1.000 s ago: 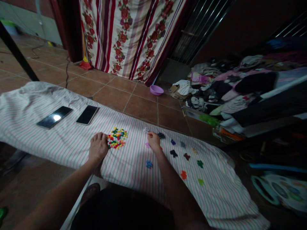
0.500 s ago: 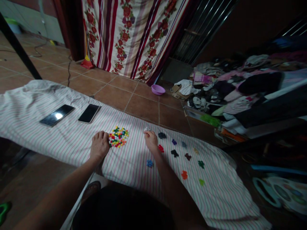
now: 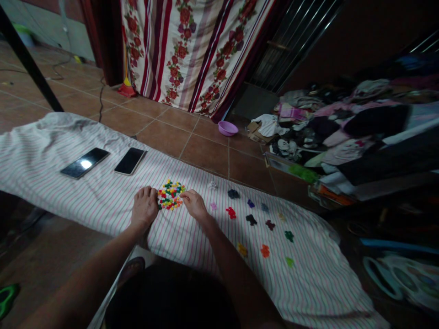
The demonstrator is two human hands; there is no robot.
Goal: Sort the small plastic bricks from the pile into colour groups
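Observation:
A mixed pile of small coloured pieces (image 3: 170, 194) lies on the striped cloth (image 3: 185, 233). My left hand (image 3: 145, 205) rests at the pile's left edge, palm down, its fingers bent. My right hand (image 3: 192, 203) is at the pile's right edge, thumb and fingers pinched together; whatever is between them is too small to make out. Farther right lie small single-colour clusters, among them white (image 3: 212, 185), pink (image 3: 213, 206), red (image 3: 231, 213), black (image 3: 251, 220), yellow (image 3: 242, 249), orange (image 3: 265, 251) and green (image 3: 289, 236).
Two phones (image 3: 85, 163) (image 3: 130, 161) lie on the cloth at the left. Beyond it on the tiled floor stands a purple basin (image 3: 228, 128), before a floral curtain (image 3: 192, 55). Heaped clothes (image 3: 329, 123) fill the right side.
My right hand has moved left from the white cluster to the mixed pile, uncovering the pink and yellow clusters. My left hand has hardly moved. The view has shifted slightly.

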